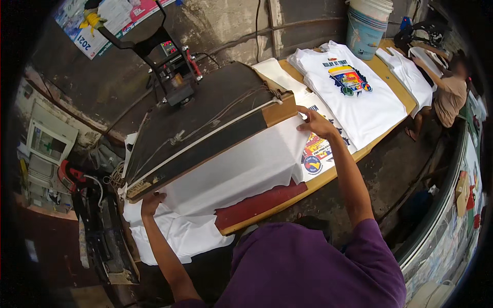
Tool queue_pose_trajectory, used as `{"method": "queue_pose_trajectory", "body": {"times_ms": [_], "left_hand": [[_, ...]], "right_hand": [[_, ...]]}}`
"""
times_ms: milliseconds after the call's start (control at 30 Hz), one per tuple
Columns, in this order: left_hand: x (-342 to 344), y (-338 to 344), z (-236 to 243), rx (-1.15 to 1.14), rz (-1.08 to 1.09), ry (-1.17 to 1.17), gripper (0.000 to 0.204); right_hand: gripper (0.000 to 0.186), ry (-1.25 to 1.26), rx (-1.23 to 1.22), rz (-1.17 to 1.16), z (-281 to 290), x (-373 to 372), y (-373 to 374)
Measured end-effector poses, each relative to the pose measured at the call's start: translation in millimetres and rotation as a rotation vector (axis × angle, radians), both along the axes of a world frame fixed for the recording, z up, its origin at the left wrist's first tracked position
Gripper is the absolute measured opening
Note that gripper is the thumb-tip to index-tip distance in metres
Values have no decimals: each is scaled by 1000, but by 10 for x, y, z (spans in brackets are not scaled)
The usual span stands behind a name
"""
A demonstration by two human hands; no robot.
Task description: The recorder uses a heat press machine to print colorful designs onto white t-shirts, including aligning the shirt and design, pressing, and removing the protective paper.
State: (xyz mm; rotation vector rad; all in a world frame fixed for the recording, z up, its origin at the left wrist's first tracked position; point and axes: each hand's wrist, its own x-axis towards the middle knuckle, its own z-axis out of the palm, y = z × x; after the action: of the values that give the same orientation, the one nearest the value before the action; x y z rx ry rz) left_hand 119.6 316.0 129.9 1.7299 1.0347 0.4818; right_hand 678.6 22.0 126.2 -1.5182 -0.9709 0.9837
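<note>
A large dark press plate [205, 120] with a wooden edge and cords on top hangs tilted over the table. Below its front edge spreads a thin white sheet [231, 172], partly hidden under the plate. My left hand [151, 203] is closed on the sheet's left end, close to the plate's corner; some of its fingers are hidden. At the sheet's far right corner, my right hand [316, 124] grips it between thumb and fingers. Under and beside the sheet lie a dark red pad [262, 203], a colourful printed sheet [318, 154] and a white cloth [179, 237].
White printed shirts [352, 95] lie on the yellow-edged table [395, 84] to the right. Behind them stands a blue-and-white bucket [366, 31]. A black handle frame with a control box [174, 66] rises above the plate. Another person [449, 97] handles white cloth at the far right.
</note>
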Motion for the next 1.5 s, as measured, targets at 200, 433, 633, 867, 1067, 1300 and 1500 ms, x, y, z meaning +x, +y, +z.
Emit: {"method": "queue_pose_trajectory", "body": {"times_ms": [200,433,633,867,1067,1300,1500], "left_hand": [[-52,33,-88,-65,57,122,58],[-342,-806,-316,84,403,-36,61],[-739,-1749,-976,-6,572,15,47],[-330,-2616,-1376,161,625,33,30],[1213,-3567,-1436,-41,147,14,18],[2653,-4164,-880,-1476,-429,-709,68],[2386,-4341,-651,-1252,-97,-671,78]], "right_hand": [[62,-127,42,-95,-171,54,-31],[72,-1202,-352,25,-1113,-90,-1063],[52,-1490,-268,139,-1716,-327,-2171],[16,-1329,37,113,-1495,-7,-2109],[14,321,194,-762,-986,-183,-2174],[33,695,491,-855,-247,-1231,-2707],[38,605,538,-1040,-148,-1835,-3365]]}}
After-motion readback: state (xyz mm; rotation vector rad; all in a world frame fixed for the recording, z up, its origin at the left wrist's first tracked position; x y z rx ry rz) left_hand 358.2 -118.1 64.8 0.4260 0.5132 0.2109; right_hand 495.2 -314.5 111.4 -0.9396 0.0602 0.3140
